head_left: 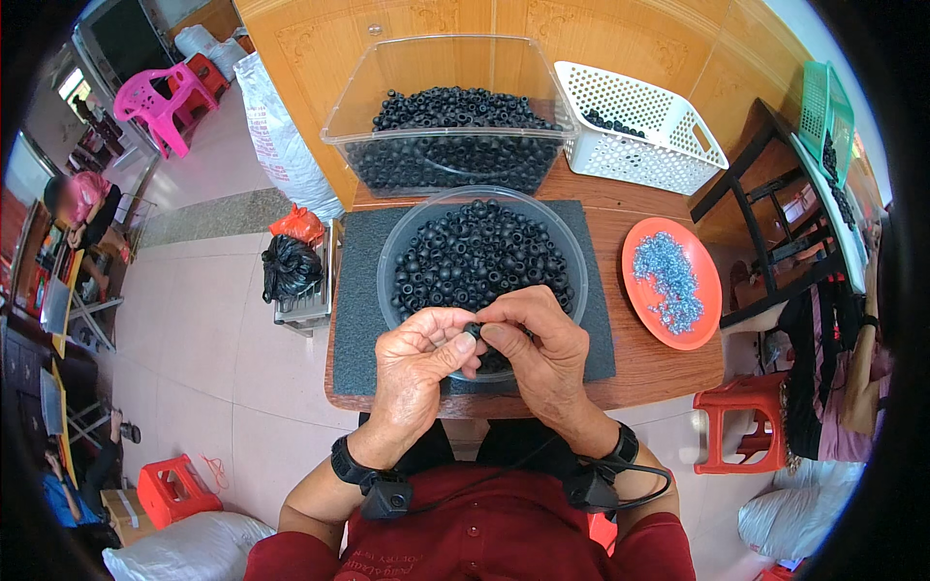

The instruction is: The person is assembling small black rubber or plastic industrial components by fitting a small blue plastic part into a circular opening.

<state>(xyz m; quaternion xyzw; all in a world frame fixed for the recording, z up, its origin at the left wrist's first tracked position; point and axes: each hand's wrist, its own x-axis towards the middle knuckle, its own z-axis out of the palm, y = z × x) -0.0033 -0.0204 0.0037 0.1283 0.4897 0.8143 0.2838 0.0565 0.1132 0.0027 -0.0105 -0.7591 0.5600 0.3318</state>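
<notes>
Over the near rim of a round clear bowl [386, 254], my two hands meet at the fingertips. Between thumb and fingers my left hand [409, 366] pinches a small round black hollow piece [473, 330]. My right hand [544, 360] is closed in a pinch right against that piece; whatever lies between its fingertips is too small to make out. Many similar black pieces [480, 247] fill the bowl, which stands on a dark grey mat [360, 290]. To the right, a red-orange plate [635, 290] carries a scatter of small clear bluish bits [668, 281].
Behind the bowl stands a clear rectangular bin [334, 136] of black pieces, beside a white perforated basket [659, 167] holding some more. The wooden table [620, 382] ends close to my body. Red stools [741, 421] and white sacks [189, 547] are on the floor. Other people sit at left and right.
</notes>
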